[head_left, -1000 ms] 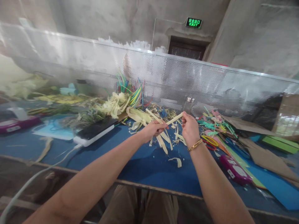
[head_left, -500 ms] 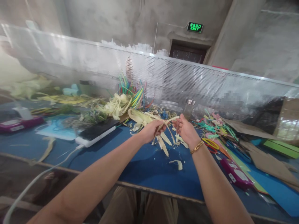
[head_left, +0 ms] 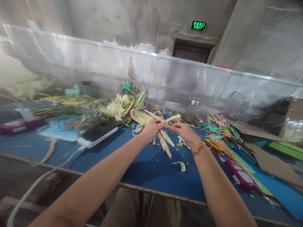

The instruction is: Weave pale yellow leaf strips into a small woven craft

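**Left hand (head_left: 155, 127) pinches a pale husk strip (head_left: 174, 118) to the near left of the bottle (head_left: 191, 112)**

I take the capped bottle as my landmark. The strip sits to its left and nearer to me, one end in the left hand, the other reaching up and rightward toward the bottle. I have that hand nearly closed, thumb and fingers narrow on the strip. The right hand (head_left: 183, 130) is on the near side of the bottle, its fingertips drawn together just beside the left ones; from here I cannot tell whether it grips anything.

Below the hands, on the near left of the bottle, I see loose strips (head_left: 164, 146) over the blue surface (head_left: 163, 176), with a curled scrap (head_left: 182, 166) nearer to me. Well left of the bottle are a heap of husks (head_left: 121, 105), coloured stems (head_left: 140, 97) and a flat device (head_left: 101, 132) with a dark top. Right of the bottle I have small green and pink pieces (head_left: 216, 124), a yellow loop (head_left: 213, 144), a purple power strip (head_left: 241, 176) and cardboard (head_left: 272, 160). A perforated screen (head_left: 194, 75) stands behind the bottle.
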Motion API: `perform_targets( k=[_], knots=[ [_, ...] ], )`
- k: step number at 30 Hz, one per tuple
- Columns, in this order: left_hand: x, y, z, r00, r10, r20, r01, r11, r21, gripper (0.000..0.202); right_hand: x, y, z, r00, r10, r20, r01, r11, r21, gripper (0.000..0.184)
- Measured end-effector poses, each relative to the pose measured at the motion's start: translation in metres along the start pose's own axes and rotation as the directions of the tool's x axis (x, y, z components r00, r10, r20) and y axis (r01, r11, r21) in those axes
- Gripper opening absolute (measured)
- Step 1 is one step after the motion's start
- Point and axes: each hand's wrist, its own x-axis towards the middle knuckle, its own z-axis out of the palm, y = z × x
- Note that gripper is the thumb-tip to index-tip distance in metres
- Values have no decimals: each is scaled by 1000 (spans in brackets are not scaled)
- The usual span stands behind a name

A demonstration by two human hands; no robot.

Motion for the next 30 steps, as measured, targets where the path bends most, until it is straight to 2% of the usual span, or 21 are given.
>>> perform_targets(
  k=[7,9,10,11,13,14,15,16,18,20,22,25,30],
  knots=[
    [3,4,-5,999,-42,-4,42,999,-27,24,3,9,-10,1000,-5,-21,3,994,-113,27],
    [2,5,-4,997,-70,43,73,995,-66,23,2,10,-13,994,-31,-106,8,979,-206,29],
    [2,5,-4,994,-82,77,90,991,-97,23,2,9,-14,979,-75,-188,22,963,-270,31],
    [1,5,-3,989,-94,114,108,986,-125,23,0,7,-16,946,-145,-288,39,938,-344,32],
    [-1,4,-2,978,-117,174,143,979,-147,22,-3,-1,-17,827,-336,-451,72,859,-508,33],
    [-2,3,-1,973,-127,191,153,980,-128,22,-5,-5,-17,773,-420,-475,89,813,-575,32],
    [-3,2,-1,969,-137,205,158,984,-88,22,-6,-9,-16,749,-478,-459,111,773,-625,30],
    [-4,1,-1,965,-147,218,158,987,-34,23,-7,-12,-14,752,-511,-417,143,743,-653,27],
    [-6,-1,-1,953,-172,249,157,984,78,27,-8,-14,-9,821,-493,-288,218,737,-640,24],
    [-9,-3,1,942,-197,273,163,976,141,29,-7,-12,-2,911,-381,-157,257,822,-509,22],
    [-11,-3,3,936,-214,278,185,975,127,25,-6,-9,3,968,-241,-73,213,937,-275,24],
    [-15,0,8,931,-235,280,224,972,71,18,-4,-6,9,995,-93,-48,95,995,41,25],
    [-18,7,12,947,-246,208,223,966,130,24,-4,-8,13,991,9,-133,21,974,226,25]
  ],
)
